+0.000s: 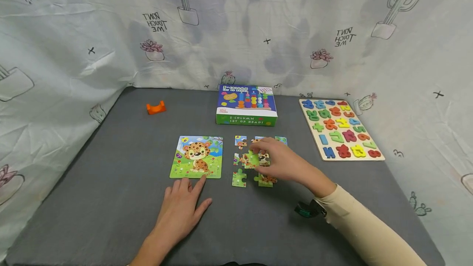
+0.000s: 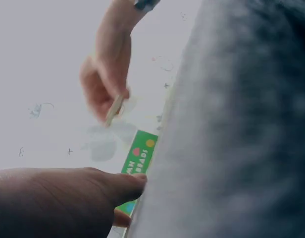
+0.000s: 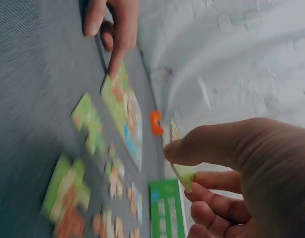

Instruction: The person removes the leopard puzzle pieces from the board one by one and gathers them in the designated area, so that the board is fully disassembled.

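Note:
My right hand (image 1: 282, 160) pinches a green jigsaw piece (image 1: 251, 159) between thumb and fingers. In the right wrist view this piece (image 3: 182, 174) is held up above the table, seen nearly edge-on. Below the hand lie more jigsaw pieces in loose rows, among them a green corner piece (image 1: 239, 179) and a spotted one (image 1: 267, 180); the hand hides part of them. Left of these lies a square leopard picture card (image 1: 197, 155). My left hand (image 1: 181, 205) rests on the table, its index fingertip at the card's lower edge, fingers extended.
A bead-set box (image 1: 246, 106) stands behind the pieces. At the right is a wooden board of coloured numbers (image 1: 341, 130). An orange plastic piece (image 1: 156, 107) sits at the back left. Cactus-print cloth (image 1: 236, 28) hangs around the grey tabletop (image 1: 122, 167).

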{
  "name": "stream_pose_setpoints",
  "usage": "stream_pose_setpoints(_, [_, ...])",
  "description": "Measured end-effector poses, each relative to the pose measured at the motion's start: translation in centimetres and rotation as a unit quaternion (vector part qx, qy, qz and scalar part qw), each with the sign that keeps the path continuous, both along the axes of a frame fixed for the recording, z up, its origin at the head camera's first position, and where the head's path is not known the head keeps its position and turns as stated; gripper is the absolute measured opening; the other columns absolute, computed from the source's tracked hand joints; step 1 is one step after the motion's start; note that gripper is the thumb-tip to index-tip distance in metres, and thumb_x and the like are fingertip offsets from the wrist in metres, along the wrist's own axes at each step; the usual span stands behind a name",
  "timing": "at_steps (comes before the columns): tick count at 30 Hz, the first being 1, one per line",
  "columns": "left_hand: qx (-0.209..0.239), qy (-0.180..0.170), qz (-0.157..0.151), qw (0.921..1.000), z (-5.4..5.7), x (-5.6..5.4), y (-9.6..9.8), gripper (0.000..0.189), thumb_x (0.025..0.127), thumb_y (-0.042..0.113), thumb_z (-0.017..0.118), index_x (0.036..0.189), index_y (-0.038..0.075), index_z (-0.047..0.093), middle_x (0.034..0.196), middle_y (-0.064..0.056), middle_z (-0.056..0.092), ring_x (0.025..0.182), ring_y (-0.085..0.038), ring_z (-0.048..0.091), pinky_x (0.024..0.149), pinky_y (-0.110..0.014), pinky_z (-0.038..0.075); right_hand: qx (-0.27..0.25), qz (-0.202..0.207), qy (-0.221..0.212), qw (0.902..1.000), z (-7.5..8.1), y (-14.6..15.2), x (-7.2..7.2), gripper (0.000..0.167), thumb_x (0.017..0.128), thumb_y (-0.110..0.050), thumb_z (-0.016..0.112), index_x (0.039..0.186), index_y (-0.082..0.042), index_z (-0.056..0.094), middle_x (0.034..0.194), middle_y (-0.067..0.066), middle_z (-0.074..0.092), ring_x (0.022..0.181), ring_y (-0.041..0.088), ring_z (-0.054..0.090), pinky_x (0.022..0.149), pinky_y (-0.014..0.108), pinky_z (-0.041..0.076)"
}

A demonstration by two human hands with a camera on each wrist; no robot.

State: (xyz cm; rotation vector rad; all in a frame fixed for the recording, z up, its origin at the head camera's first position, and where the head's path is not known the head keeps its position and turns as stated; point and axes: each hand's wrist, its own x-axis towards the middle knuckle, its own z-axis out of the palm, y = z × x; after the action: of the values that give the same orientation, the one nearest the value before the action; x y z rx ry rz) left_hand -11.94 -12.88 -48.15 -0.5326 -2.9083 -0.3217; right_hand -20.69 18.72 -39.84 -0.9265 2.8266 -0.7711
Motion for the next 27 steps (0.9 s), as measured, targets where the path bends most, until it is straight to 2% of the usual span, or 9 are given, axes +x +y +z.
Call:
stream_pose_setpoints(6, [0.019,-0.027,-0.012,0.9994,0.6,0.1,-0.2,0.061,0.098,0.045,0.082,0.148,0.012,0.068,0.092,-0.004,0.047,0.087,-0.024,0.047,0.072,-0.041,0.040,0.024,-0.034,0.013,0.9991,-1.2,4.9,2.8,0.055,0.087,-0.014,0.092,0.137,-0.006,0.071,0.117,0.001,0.066,0.106,0.026,0.065,0.087,0.049,0.059])
stream_pose_setpoints(11, [0.028,-0.050,-0.020,0.9982,1.1,-0.1,-0.5,0.059,0.099,0.042,0.082,0.147,0.011,0.068,0.094,-0.004,0.048,0.086,-0.023,0.047,0.073,-0.042,0.041,0.041,-0.047,0.009,0.9980,-2.8,7.6,4.1,0.051,0.085,-0.010,0.092,0.132,-0.005,0.073,0.110,-0.002,0.064,0.099,0.021,0.060,0.082,0.046,0.057])
stream_pose_setpoints(17, [0.024,-0.066,-0.020,0.9974,1.4,-0.3,-0.5,0.060,0.099,0.042,0.081,0.148,0.011,0.067,0.095,-0.005,0.050,0.087,-0.024,0.047,0.074,-0.042,0.042,0.051,-0.063,-0.013,0.9966,-4.2,9.0,4.2,0.048,0.086,-0.011,0.091,0.131,-0.007,0.074,0.107,-0.005,0.063,0.096,0.019,0.056,0.080,0.042,0.053])
stream_pose_setpoints(23, [0.016,-0.086,-0.018,0.9960,1.7,-0.5,-0.5,0.061,0.100,0.043,0.080,0.151,0.011,0.066,0.097,-0.006,0.052,0.089,-0.024,0.049,0.078,-0.046,0.046,0.051,-0.064,-0.020,0.9965,-4.7,9.1,4.0,0.048,0.086,-0.011,0.090,0.131,-0.006,0.075,0.106,-0.004,0.062,0.095,0.018,0.055,0.080,0.041,0.052])
stream_pose_setpoints(27, [0.023,-0.069,-0.019,0.9972,2.3,-0.8,-0.7,0.062,0.101,0.043,0.080,0.151,0.009,0.065,0.098,-0.007,0.055,0.091,-0.027,0.054,0.082,-0.050,0.050,0.048,-0.069,-0.018,0.9963,-4.3,9.3,4.2,0.051,0.086,-0.010,0.091,0.134,-0.005,0.073,0.112,0.000,0.065,0.098,0.020,0.057,0.083,0.044,0.054])
